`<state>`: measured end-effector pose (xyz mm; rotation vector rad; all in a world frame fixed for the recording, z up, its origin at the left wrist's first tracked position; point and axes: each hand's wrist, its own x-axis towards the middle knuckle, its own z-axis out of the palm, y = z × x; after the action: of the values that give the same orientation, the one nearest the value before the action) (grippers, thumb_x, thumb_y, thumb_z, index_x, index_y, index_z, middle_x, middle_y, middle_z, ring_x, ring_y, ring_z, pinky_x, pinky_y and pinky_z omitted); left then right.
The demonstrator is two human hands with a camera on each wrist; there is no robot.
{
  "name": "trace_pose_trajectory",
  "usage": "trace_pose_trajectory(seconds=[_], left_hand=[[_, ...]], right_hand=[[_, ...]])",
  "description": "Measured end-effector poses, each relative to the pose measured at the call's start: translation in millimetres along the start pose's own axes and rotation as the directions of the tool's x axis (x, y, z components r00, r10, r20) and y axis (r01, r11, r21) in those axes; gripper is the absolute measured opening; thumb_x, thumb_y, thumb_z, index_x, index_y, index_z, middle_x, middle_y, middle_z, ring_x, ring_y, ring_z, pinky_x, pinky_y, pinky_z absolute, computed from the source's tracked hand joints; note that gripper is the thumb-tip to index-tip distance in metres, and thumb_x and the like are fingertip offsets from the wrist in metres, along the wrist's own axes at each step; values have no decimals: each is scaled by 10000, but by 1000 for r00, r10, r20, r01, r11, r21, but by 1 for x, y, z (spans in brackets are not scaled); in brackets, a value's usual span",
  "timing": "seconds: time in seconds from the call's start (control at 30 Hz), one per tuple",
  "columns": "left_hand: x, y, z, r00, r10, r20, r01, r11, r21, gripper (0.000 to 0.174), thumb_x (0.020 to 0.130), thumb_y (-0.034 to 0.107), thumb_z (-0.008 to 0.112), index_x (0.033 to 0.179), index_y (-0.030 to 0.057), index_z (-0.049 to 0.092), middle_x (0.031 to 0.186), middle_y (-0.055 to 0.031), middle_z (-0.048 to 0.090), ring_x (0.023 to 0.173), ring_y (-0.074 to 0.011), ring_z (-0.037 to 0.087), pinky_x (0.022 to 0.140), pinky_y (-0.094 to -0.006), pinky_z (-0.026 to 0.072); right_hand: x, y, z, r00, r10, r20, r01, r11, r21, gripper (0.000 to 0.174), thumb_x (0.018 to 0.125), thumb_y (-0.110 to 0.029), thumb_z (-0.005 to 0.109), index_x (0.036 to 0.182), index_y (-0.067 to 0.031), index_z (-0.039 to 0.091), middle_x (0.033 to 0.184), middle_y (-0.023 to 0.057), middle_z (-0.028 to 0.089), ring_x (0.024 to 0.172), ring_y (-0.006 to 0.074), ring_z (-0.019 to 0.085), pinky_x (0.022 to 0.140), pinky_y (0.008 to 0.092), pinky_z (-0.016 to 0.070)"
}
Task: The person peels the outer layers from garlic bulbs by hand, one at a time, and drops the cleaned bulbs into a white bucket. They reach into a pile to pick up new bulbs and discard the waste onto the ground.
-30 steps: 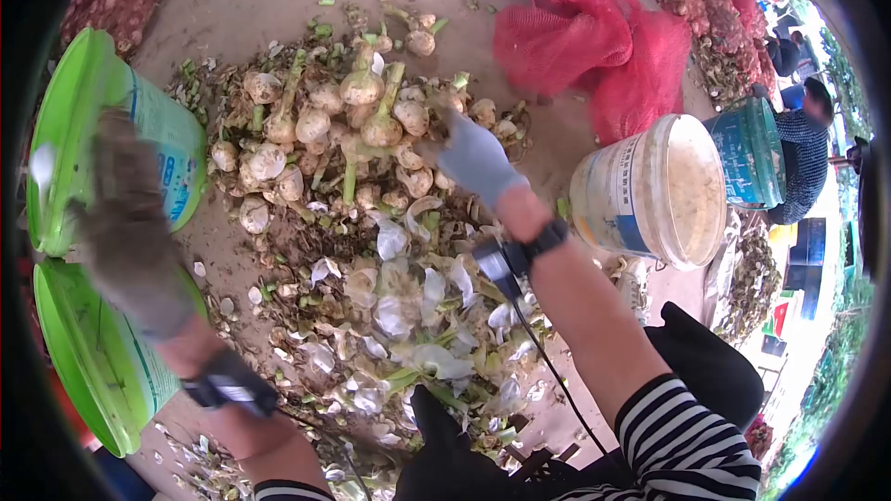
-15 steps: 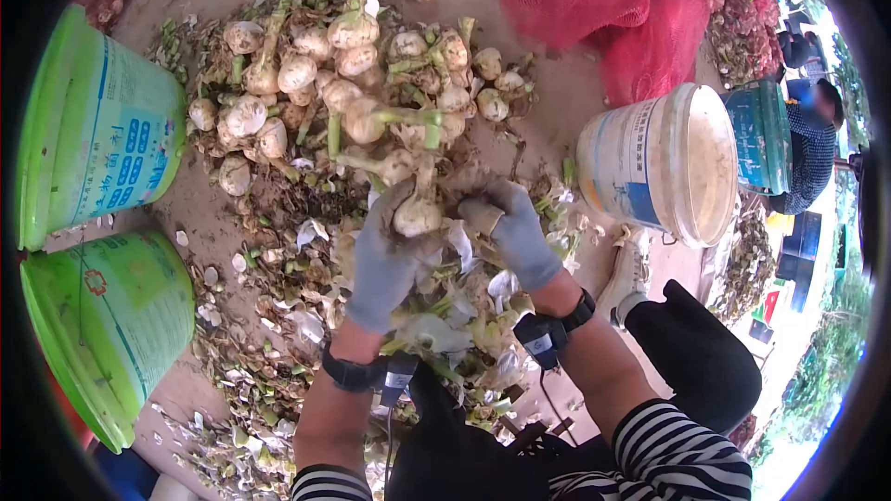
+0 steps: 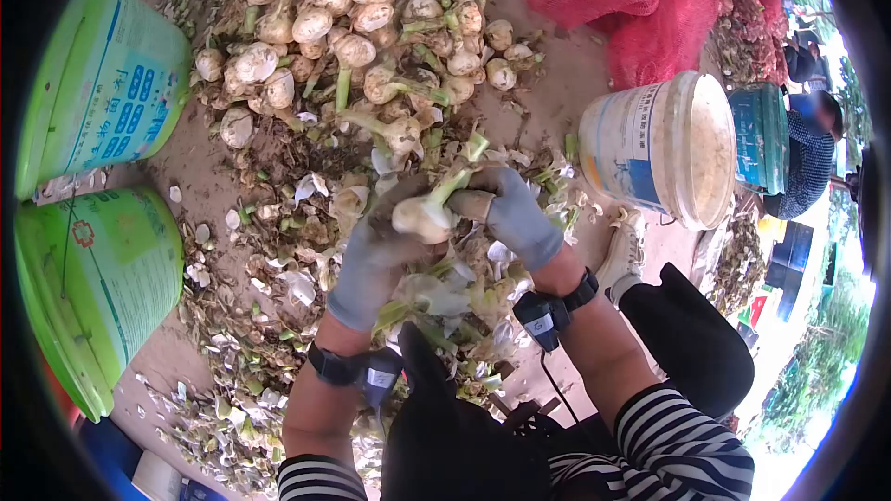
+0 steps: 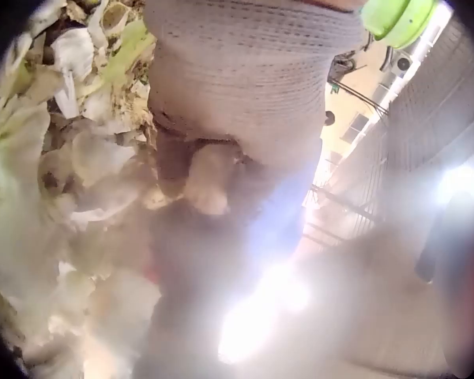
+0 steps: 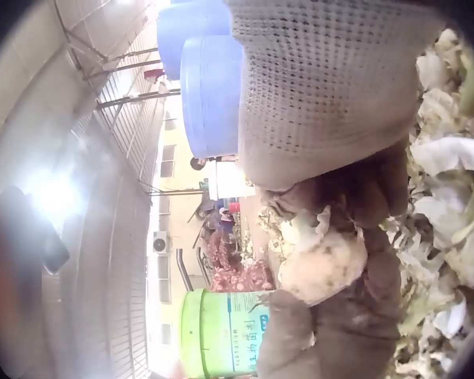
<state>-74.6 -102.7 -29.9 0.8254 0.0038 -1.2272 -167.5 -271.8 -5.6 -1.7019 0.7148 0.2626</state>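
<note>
A garlic bulb (image 3: pixel 422 220) with its green stem stands between my gloved hands in the head view, stem slanting up to the right. My left hand (image 3: pixel 371 255) grips the bulb from the left, its fingers curled behind it. My right hand (image 3: pixel 516 223) pinches the garlic where stem meets bulb, thumb toward the bulb. In the right wrist view the pale, dirt-specked bulb (image 5: pixel 324 268) sits between the dark fingers of both gloves. Glare washes out much of the left wrist view, where the left glove (image 4: pixel 237 103) hides the bulb.
Unpeeled garlic (image 3: pixel 353 51) is heaped ahead, with loose skins (image 3: pixel 436 292) below my hands. Two green buckets (image 3: pixel 111 93) stand at left. At right are a white bucket (image 3: pixel 622 153), a teal bucket (image 3: pixel 756 139) and a seated person (image 3: pixel 812 162). Red mesh (image 3: pixel 640 19) lies behind.
My hands, apart a second ago with the left by the green buckets, came together at a garlic bulb. Since then the bulb has tipped, its stem now toward my right hand.
</note>
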Motion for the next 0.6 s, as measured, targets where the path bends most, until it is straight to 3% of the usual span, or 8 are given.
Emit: trace_pose_trajectory(seconds=[0.1, 0.2, 0.3, 0.4, 0.43, 0.47, 0.57, 0.6], left_hand=[[-8, -1, 9, 999, -37, 1, 36, 961, -273, 662, 761, 80, 604, 1354, 16, 319, 1218, -118, 503, 1030, -214, 560, 804, -363, 528], [-5, -20, 18, 949, 244, -199, -229, 969, 94, 527, 831, 160, 574, 1306, 39, 382, 1061, -99, 560, 877, -174, 594, 669, -333, 547], [-8, -18, -5, 995, 38, -89, -50, 989, -138, 455, 870, 233, 566, 1254, 32, 429, 901, -76, 599, 736, -126, 603, 531, -272, 512], [-1, -16, -13, 969, 13, -246, 36, 981, 191, 370, 906, 313, 528, 1113, 6, 535, 784, -69, 611, 658, -112, 604, 471, -263, 478], [1, -14, -13, 950, 45, -309, 110, 878, 466, 365, 919, 318, 507, 1070, -10, 565, 788, -71, 616, 671, -124, 611, 496, -282, 487], [8, -28, -22, 903, 398, -160, -150, 643, 751, 300, 901, 275, 536, 998, 1, 612, 822, -96, 636, 681, -208, 631, 572, -319, 498], [1, -14, -5, 757, 645, 102, -221, 106, 970, 245, 834, 218, 612, 1005, 43, 628, 867, -123, 638, 717, -295, 629, 640, -337, 493], [-3, -13, -4, 777, 621, 106, -223, 115, 968, 292, 743, 186, 682, 1013, 86, 636, 938, -137, 624, 794, -329, 611, 683, -353, 492]], right_hand=[[-7, 18, 15, 979, -148, -139, 173, 966, 190, 198, 744, -76, 610, 899, 39, 654, 836, 120, 646, 750, 171, 591, 683, 296, 468], [-10, 27, 19, 986, -137, -90, 153, 968, 200, 255, 760, -110, 605, 966, 39, 628, 873, 96, 649, 763, 150, 585, 689, 297, 476], [-9, 28, 22, 980, -89, -175, 140, 941, 306, 241, 758, -100, 607, 950, 45, 627, 884, 121, 648, 772, 184, 586, 721, 326, 474], [-7, 38, 19, 984, 22, -174, -16, 999, 38, 287, 725, -108, 710, 949, 30, 596, 864, 74, 640, 781, 139, 582, 698, 280, 470], [-11, 36, 14, 985, 23, -172, -17, 999, 37, 287, 725, -108, 710, 949, 30, 596, 864, 74, 640, 781, 139, 582, 698, 280, 470], [-16, 31, 5, 994, 101, -51, -101, 995, 10, 294, 723, -109, 712, 950, 34, 590, 867, 71, 642, 782, 128, 580, 696, 272, 469], [-24, 15, 5, 978, 206, 33, -205, 978, -31, 302, 722, -118, 717, 950, 36, 594, 865, 69, 648, 777, 114, 580, 693, 264, 469], [-26, 16, 8, 973, 232, -1, -232, 972, -34, 302, 723, -127, 720, 950, 35, 605, 859, 71, 653, 772, 110, 583, 692, 263, 470]])
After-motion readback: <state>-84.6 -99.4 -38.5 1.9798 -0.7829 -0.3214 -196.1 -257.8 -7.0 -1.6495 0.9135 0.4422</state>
